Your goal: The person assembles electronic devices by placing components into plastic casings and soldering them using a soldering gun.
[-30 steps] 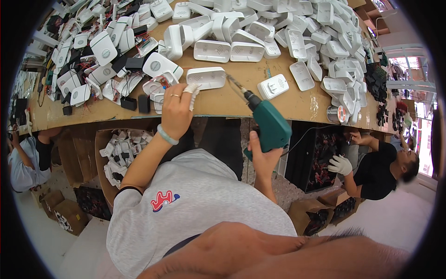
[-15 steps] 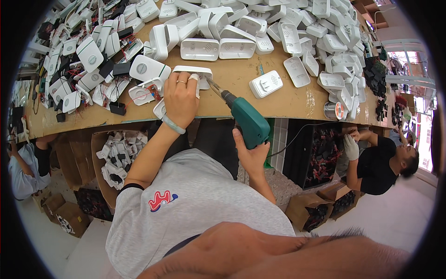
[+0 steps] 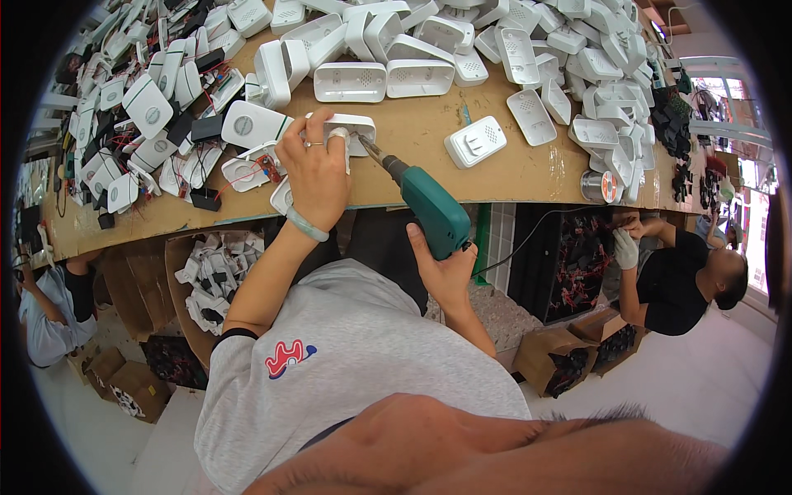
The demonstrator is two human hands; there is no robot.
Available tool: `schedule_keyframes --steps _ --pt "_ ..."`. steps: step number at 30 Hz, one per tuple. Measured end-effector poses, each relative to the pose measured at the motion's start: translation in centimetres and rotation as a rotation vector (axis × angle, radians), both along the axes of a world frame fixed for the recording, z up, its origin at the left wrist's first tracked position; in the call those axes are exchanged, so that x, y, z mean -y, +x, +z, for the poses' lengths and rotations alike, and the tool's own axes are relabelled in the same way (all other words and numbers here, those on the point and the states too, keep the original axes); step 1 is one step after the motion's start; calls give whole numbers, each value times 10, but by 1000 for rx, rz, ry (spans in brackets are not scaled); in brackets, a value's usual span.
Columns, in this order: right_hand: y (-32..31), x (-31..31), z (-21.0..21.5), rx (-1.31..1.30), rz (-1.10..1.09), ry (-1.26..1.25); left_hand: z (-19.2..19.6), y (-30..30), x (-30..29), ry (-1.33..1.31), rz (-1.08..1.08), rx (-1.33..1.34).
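My left hand (image 3: 317, 181) grips a white plastic housing (image 3: 360, 124) at the table's near edge, its hollow side toward me. One of its fingers is wrapped in white, and the palm side is hidden. A green pistol-shaped soldering gun (image 3: 437, 213) with a cord is held in my right hand (image 3: 446, 279), whose fingers are partly hidden behind it. The gun's metal tip reaches into the housing's hollow, beside the wrapped finger. What the tip touches inside is too small to make out. To the right lies a closed white plug-in unit (image 3: 475, 142), prongs up.
Empty white shells (image 3: 350, 82) pile up at the back and right. White covers with wires and black parts (image 3: 148, 111) heap at the left. A solder spool (image 3: 600, 186) stands near the front edge. Below is a carton of white parts (image 3: 216, 276); a co-worker (image 3: 681, 268) is at right.
The gun's tip has shifted slightly left and up within the housing. Fingers of my left hand have lifted a little. The whole view has also shifted slightly.
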State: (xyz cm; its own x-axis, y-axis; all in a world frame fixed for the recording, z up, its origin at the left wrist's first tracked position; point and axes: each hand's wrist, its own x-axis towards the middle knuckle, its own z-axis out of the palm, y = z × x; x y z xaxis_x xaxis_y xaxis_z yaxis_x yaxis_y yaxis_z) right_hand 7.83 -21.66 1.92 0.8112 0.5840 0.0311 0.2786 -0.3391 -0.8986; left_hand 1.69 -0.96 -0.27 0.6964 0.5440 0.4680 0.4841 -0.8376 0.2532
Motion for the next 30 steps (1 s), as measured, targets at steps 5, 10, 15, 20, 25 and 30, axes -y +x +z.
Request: schedule_keyframes --steps 5,10,15,20,25,30 --pt "-2 -3 0 -8 -5 -9 0 1 1 4 5 -33" --pt "-1 -5 0 -12 -4 -34 1 2 1 -18 8 -34" --pt "3 -7 4 2 13 -66 1 3 1 -16 9 -30" --pt "6 -8 6 2 30 -77 1 3 1 -27 2 -27" --pt "7 -8 9 -1 37 -102 2 3 1 -22 7 -19" --pt "8 -10 8 12 18 -56 0 4 1 -26 6 -17"
